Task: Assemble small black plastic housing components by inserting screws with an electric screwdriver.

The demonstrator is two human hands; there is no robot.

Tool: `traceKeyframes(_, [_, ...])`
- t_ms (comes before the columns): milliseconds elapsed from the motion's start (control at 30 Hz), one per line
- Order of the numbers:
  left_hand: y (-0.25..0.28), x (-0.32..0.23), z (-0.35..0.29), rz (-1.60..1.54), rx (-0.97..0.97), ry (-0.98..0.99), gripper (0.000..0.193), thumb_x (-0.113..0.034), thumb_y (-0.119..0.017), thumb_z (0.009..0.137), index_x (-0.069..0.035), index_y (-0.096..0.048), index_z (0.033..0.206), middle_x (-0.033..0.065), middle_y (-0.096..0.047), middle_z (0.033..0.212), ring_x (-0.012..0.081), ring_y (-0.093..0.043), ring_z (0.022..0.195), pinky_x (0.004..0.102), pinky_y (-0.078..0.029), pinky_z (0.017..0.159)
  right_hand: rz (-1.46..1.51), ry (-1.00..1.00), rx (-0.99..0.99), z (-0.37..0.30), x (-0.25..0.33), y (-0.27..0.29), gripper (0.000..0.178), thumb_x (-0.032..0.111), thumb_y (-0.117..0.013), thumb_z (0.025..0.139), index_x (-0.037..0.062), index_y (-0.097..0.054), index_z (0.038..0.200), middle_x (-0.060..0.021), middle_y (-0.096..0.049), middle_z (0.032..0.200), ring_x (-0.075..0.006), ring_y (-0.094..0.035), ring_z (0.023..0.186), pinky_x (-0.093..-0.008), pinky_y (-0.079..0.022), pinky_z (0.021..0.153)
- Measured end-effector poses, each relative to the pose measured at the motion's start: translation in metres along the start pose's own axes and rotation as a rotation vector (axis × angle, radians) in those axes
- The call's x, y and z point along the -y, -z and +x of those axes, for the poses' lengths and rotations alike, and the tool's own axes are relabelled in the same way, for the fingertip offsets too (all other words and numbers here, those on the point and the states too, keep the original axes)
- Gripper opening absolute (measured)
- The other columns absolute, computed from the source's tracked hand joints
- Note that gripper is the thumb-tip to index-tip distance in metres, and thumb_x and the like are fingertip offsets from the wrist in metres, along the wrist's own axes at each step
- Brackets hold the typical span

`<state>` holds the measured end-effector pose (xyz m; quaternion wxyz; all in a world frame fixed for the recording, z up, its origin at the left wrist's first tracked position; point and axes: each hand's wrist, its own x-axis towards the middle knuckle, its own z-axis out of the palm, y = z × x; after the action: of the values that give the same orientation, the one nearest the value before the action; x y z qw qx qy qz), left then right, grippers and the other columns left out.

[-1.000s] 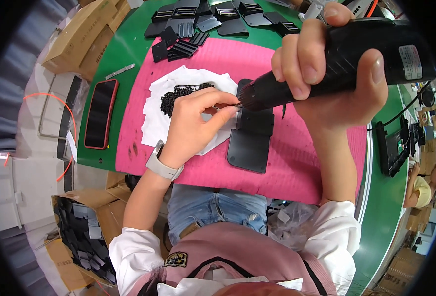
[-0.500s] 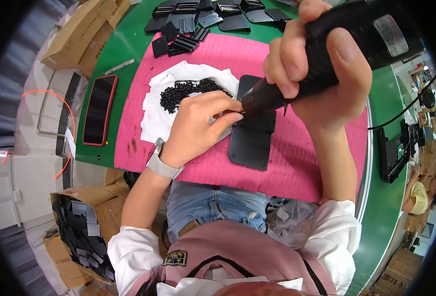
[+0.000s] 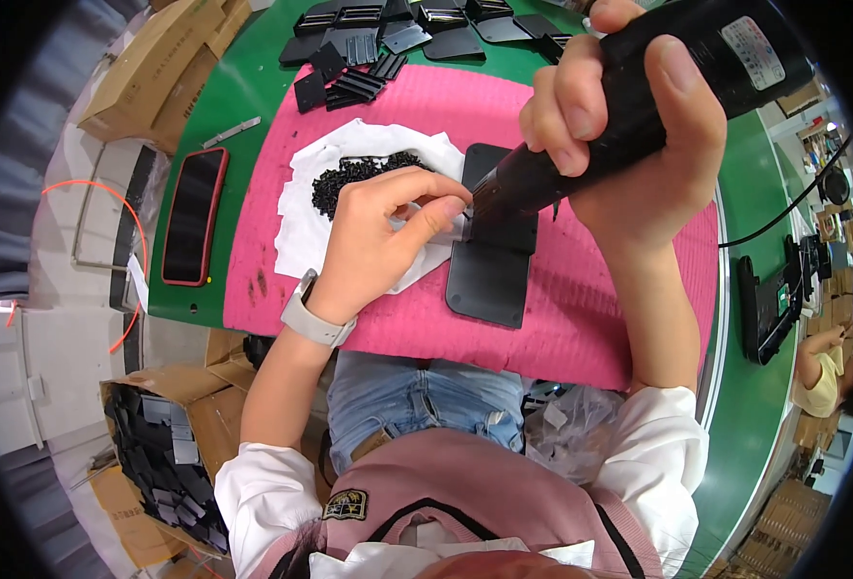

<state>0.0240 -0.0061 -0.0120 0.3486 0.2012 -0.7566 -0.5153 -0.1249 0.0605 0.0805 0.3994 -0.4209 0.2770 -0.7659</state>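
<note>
Over pink mat (image 3: 586, 323), R hand (image 3: 650, 193) clasps blk tool (image 3: 629, 116); L hand (image 3: 373, 236) grip: can't tell.

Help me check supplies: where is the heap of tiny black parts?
In the head view, the heap lies left of centre on the white cloth, just beyond the left hand.

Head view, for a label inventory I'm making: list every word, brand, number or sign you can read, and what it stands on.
None is clear enough to quote:
White label on the black handheld tool in the right hand: print too small to read.
Cardboard box at upper left: dark printed characters, too blurred to read.
Badge on the pink vest: an emblem, no legible lettering.
</note>
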Motion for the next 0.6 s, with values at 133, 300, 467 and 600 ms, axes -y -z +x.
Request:
traceKeyframes(133, [0.001, -0.002, -0.001, -0.2, 0.071, 0.119, 0.014, -0.008, -0.061, 0.085, 0.004, -0.065, 0.091, 0.0078, -0.066, 0.081, 0.0121, -0.062, 0.067, 0.0235, -0.048, 0.061, 0.033, 0.071, 0.026, 0.003, 0.001, 0.005, 0.036, 0.032, -0.051, 0.086, 0.0043, -0.049, 0.109, -0.0075, -0.047, 0.055, -0.0185, -0.042, 0.04, -0.0319, -0.04, 0.044])
traceKeyframes(300, [0.005, -0.003, 0.001, -0.366, 0.169, 0.291, 0.017, -0.012, -0.059, 0.09, 0.004, -0.063, 0.094, 0.0071, -0.066, 0.081, 0.0095, -0.061, 0.066, 0.0211, -0.048, 0.062, 0.023, 0.133, 0.342, 0.007, 0.008, 0.02, 0.044, 0.04, -0.04, 0.091, 0.0073, -0.05, 0.118, -0.002, -0.045, 0.065, -0.0128, -0.041, 0.048, -0.0321, -0.038, 0.06])
traceKeyframes(467, [0.006, 0.001, 0.0, -0.483, 0.173, 0.317, 0.015, -0.012, -0.059, 0.09, 0.002, -0.062, 0.094, 0.0065, -0.065, 0.081, 0.0078, -0.059, 0.064, 0.0207, -0.048, 0.062, -0.004, 0.151, 0.381, 0.008, 0.011, 0.018, 0.042, 0.041, -0.039, 0.091, 0.0077, -0.051, 0.115, -0.0017, -0.045, 0.063, -0.0125, -0.041, 0.048, -0.032, -0.038, 0.059])
traceKeyframes(600, [0.007, 0.005, -0.002, -0.528, 0.187, 0.299, 0.015, -0.012, -0.059, 0.09, 0.002, -0.06, 0.095, 0.0063, -0.064, 0.081, 0.0077, -0.058, 0.064, 0.0208, -0.048, 0.062, 0.015, 0.142, 0.309, 0.005, 0.008, 0.017, 0.042, 0.041, -0.04, 0.091, 0.0077, -0.052, 0.113, -0.0017, -0.045, 0.063, -0.0125, -0.041, 0.048, -0.0319, -0.037, 0.058])
